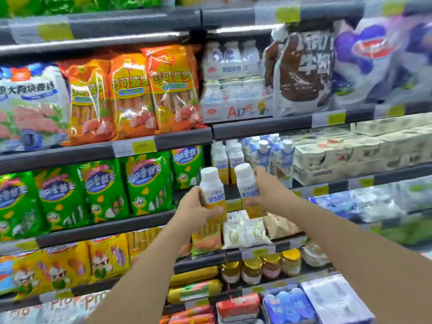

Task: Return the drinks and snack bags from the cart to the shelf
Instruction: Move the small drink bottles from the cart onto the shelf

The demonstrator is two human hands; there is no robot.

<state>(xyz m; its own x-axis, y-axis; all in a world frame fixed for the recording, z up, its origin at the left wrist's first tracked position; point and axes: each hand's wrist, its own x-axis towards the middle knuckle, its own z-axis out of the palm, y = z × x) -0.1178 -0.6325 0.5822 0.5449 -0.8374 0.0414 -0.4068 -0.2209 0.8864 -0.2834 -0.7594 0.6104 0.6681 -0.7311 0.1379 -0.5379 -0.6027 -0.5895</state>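
Smooth white plastic bottles (pixel 211 190) with glossy printed labels; shiny crinkled plastic-film snack bags (pixel 147 183); matt dark shelf edges (pixel 182 139); glass jars (pixel 271 267).

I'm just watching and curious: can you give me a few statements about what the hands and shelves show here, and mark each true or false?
1. Each hand holds a white-capped bottle. True: left hand grips the left bottle, right hand the right bottle.
2. Both bottles already stand on the shelf. False: they are held in the air before it.
3. Matching bottles on the shelf stand behind them. True.
4. The green snack bags are right of the bottles. False: left.
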